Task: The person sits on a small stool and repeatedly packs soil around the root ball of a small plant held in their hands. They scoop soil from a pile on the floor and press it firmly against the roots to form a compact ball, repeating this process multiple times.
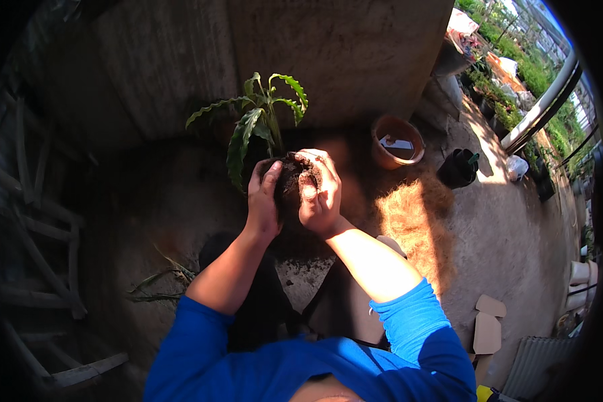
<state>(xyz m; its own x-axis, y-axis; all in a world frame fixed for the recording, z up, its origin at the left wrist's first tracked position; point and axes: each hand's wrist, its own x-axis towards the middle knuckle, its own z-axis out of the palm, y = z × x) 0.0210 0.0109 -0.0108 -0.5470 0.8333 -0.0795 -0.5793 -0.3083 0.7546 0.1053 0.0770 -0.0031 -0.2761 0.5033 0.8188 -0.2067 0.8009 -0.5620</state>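
Note:
Between my two hands is the dark soil root ball [289, 182] of a leafy plant [254, 118]. My left hand [264, 198] cups its left side, thumb laid along the top. On the other side, my right hand [321, 193] presses against the soil with fingers curled over the far edge. The plant's stems lean away from me, and its wavy-edged green leaves arch outward and droop. Shadow hides the underside of the root ball.
A terracotta pot [398, 142] with a pale piece inside stands far right, beside a black plastic pot [457, 168]. Brown coir fibre [414, 221] lies on the floor. Cut leaves [163, 281] lie left, near a wooden frame [45, 226]. Cardboard pieces [487, 331] rest lower right.

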